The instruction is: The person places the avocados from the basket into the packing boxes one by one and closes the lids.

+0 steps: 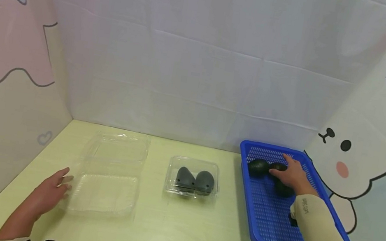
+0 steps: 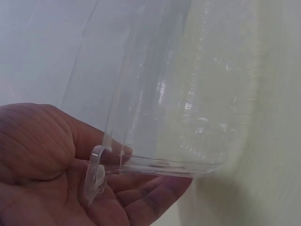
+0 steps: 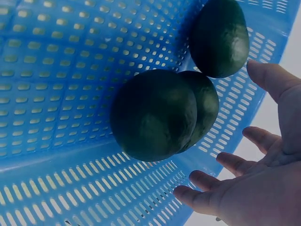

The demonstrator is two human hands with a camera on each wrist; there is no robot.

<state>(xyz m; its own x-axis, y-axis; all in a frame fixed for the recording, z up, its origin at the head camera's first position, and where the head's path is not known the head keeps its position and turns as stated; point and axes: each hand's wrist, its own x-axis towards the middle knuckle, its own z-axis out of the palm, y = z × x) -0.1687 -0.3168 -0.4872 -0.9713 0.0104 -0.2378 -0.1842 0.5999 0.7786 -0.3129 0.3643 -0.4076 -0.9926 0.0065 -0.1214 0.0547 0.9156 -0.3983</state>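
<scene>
My left hand (image 1: pixel 49 192) is at the left edge of an unfolded clear plastic clamshell container (image 1: pixel 103 194). In the left wrist view, its thumb and fingers curl around the container's rim near a corner tab. My right hand (image 1: pixel 293 177) reaches over the far part of a blue plastic basket (image 1: pixel 254 225). Several dark green avocados (image 1: pixel 258 167) lie there. Seen from the right wrist, the fingers are spread apart, with the thumb tip close beside the upper avocado (image 3: pixel 220 40). Two more avocados (image 3: pixel 153 115) overlap lower down.
Between the unfolded container and the basket stands a closed clear box (image 1: pixel 173 176) with two dark grey-green pieces (image 1: pixel 204 181) inside. A white curtain (image 1: pixel 203 76) borders the pale yellow table (image 1: pixel 176 234) at the back, and printed cartoon panels (image 1: pixel 368 176) flank it.
</scene>
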